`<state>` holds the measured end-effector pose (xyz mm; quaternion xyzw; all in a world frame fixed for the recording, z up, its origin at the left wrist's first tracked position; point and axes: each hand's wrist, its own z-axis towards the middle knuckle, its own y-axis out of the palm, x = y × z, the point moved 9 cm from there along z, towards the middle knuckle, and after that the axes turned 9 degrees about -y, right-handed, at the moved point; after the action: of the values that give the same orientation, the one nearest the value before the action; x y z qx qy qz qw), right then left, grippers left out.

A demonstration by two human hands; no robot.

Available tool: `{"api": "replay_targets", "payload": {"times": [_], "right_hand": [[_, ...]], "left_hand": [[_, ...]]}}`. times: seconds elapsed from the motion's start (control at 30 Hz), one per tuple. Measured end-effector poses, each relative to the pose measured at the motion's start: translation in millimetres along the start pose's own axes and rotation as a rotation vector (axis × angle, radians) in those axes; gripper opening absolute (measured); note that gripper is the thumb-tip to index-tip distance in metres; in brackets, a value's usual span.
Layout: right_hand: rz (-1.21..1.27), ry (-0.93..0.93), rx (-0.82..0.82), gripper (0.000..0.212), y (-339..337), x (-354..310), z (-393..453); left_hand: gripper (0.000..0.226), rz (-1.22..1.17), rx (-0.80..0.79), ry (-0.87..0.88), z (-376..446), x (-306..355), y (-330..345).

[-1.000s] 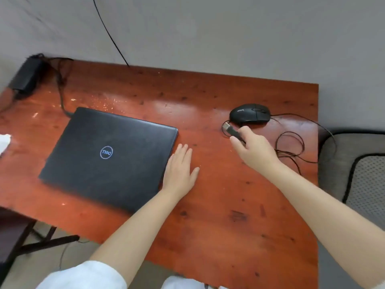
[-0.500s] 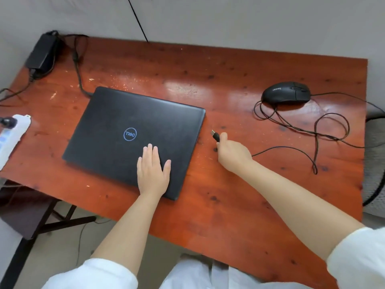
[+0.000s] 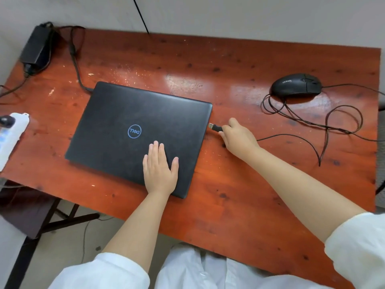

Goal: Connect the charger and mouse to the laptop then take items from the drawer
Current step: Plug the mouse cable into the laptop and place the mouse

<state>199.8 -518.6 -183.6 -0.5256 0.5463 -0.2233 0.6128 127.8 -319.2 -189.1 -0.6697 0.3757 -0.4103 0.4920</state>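
The USB plug (image 3: 214, 127) of the mouse was pinched in my right grip (image 3: 239, 137), fingers closed around its black shell, with the metal tip pointing at the right edge of the laptop (image 3: 116, 122) and just short of it; I could not tell whether the tip touched the edge. The laptop lay closed and flat on the red-brown surface (image 3: 229, 65), directly ahead of the plug, its round logo facing up. My left grip (image 3: 160, 170) was spread flat, palm down, fingers together and thumb out, resting on the lid near its front right corner, beside and nearer to me than the right grip. From behind the right grip the mouse cable (image 3: 325, 126) ran away in loose loops across the surface to the black mouse (image 3: 296, 85), which sat well apart, farther back and to the right. On the far side of the laptop from the right grip, the charger cable (image 3: 76, 63) met the laptop's back left corner; whether it was seated I could not tell. It led back to the black charger brick (image 3: 36, 49) at the surface's far left corner. A white power strip (image 3: 10, 138) lay at the left edge, well apart from both grips. White sleeves (image 3: 358, 247) covered my upper arms.
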Motion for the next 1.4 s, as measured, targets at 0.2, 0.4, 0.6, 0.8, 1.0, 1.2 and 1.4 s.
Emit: {"api": "replay_targets", "payload": {"times": [0.2, 0.4, 0.6, 0.8, 1.0, 1.2, 1.4], "right_hand": [[-0.029, -0.060, -0.016, 0.030, -0.6, 1.6, 10.4], [-0.004, -0.109, 0.020, 0.032, -1.3, 3.5, 11.6], [-0.071, -0.156, 0.105, 0.030, -2.7, 5.3, 14.7], [-0.182, -0.285, 0.182, 0.016, -13.8, -10.3, 10.5], [-0.188, -0.342, 0.262, 0.013, -22.0, -9.1, 11.6], [-0.184, -0.322, 0.373, 0.012, -17.8, -11.3, 5.0], [-0.193, -0.326, 0.357, 0.011, -22.4, -10.0, 11.2]], "left_hand": [[0.055, 0.022, -0.011, -0.002, 0.8, -0.1, 0.8], [0.055, 0.020, -0.012, -0.005, 1.0, -1.5, 1.8], [0.056, 0.023, -0.013, -0.011, 1.1, -1.5, 1.7], [0.056, 0.023, -0.023, -0.011, 0.5, -1.5, 1.7], [0.056, 0.018, -0.018, -0.011, 0.9, -2.4, 2.5], [0.056, 0.012, -0.019, -0.009, 1.2, -2.0, 2.2], [0.056, 0.011, -0.030, -0.013, 1.3, -2.9, 2.0]]}}
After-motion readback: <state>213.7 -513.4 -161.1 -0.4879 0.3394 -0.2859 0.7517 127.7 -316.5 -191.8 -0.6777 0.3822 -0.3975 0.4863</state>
